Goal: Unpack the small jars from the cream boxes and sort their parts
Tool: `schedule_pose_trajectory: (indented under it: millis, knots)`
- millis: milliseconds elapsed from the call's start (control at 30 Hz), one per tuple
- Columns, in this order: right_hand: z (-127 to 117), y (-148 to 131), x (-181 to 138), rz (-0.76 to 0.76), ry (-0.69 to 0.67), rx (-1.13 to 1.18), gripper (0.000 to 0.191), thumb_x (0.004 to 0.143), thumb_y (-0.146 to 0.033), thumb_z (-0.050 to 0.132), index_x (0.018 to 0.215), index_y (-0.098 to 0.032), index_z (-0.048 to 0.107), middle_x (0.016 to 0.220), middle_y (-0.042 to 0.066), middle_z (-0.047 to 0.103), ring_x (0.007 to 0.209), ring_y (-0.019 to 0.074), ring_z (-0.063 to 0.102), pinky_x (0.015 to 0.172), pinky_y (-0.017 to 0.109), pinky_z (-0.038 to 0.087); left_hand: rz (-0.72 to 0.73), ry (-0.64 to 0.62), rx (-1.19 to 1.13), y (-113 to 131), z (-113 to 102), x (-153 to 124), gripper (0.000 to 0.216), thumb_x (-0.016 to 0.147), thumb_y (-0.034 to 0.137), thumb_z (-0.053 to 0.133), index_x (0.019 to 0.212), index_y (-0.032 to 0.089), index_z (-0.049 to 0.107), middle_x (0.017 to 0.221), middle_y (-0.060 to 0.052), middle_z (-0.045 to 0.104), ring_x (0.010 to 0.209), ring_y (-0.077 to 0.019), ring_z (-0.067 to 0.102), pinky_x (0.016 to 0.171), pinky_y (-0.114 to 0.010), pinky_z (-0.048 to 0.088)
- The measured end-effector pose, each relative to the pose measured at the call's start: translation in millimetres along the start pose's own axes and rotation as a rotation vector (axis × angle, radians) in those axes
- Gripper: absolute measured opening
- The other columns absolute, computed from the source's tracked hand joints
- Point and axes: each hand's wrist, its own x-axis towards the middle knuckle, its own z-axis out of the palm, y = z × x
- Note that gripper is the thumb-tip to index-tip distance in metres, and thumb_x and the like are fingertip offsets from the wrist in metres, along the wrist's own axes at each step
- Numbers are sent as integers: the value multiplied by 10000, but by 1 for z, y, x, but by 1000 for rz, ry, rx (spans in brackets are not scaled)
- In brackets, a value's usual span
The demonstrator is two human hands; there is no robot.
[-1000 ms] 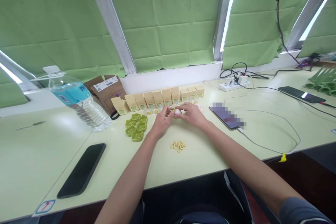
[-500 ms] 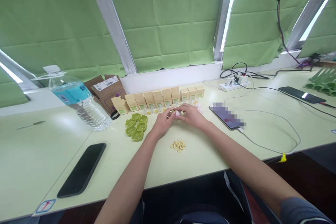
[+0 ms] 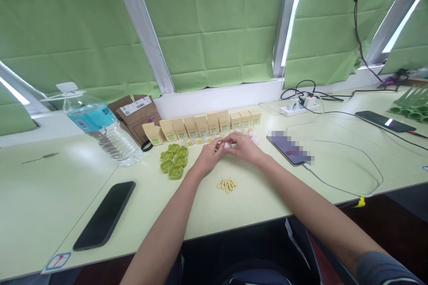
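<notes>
Over the table's middle, my left hand (image 3: pixel 209 157) and my right hand (image 3: pixel 245 148) meet, fingers closed around a small whitish rounded piece (image 3: pixel 228 145). Fingers partly cover it, so its exact kind is unclear. Behind my hands runs a row of small clear pieces with yellow centres (image 3: pixel 199 141). Pale pink pieces (image 3: pixel 254 138) lie just beyond my right hand. Nearer to me is a little pile of yellow loops (image 3: pixel 227 185). Left of my left hand stand several green cup-like shapes (image 3: pixel 175 172).
Small tan boxes (image 3: pixel 201 126) line the back, beside a cardboard carton (image 3: pixel 142 120) and a large water bottle (image 3: pixel 115 142). A black phone (image 3: pixel 105 216) lies front left. To the right are a charging phone (image 3: pixel 289 149), a power strip (image 3: pixel 300 108), cables and another phone (image 3: pixel 384 122).
The fingers have shifted slightly around the whitish piece. Both hands otherwise stay in the same place, and the things on the table have not moved.
</notes>
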Motion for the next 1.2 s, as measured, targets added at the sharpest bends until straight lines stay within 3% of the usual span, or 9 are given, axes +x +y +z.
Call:
schedule_pose_trajectory:
  millis: [200, 500, 800, 1200]
  knots:
    - [-2, -4, 0, 4, -3, -14, 108, 811, -190, 712, 907, -186, 664, 901, 46, 662, 842, 183, 629, 788, 319, 510, -44, -25, 115, 1, 2, -1, 351, 973, 424, 424, 1199, 235, 616, 914, -33, 718, 804, -204, 626, 748, -316, 436]
    - [-4, -7, 1, -19, 15, -36, 89, 800, -195, 698, 773, -189, 614, 792, 25, 620, 765, 167, 608, 722, 279, 488, -55, -13, 167, 0, 4, 1, 330, 974, 373, 404, 1178, 248, 630, 963, -44, 737, 857, -220, 643, 791, -324, 435]
    - [-1, -4, 0, -7, 20, -5, 91, 845, -261, 676, 827, -191, 621, 845, 32, 616, 782, 161, 615, 742, 285, 502, -47, 10, 118, 1, 1, 1, 348, 980, 385, 403, 1164, 217, 645, 934, -41, 735, 797, -193, 630, 775, -304, 436]
    - [-1, -4, 0, 5, 47, 35, 178, 833, -363, 708, 836, -201, 635, 833, 28, 656, 776, 168, 622, 742, 311, 535, -30, 27, 2, 0, 0, -1, 361, 998, 406, 367, 1156, 225, 637, 1071, -46, 724, 950, -212, 646, 856, -327, 445]
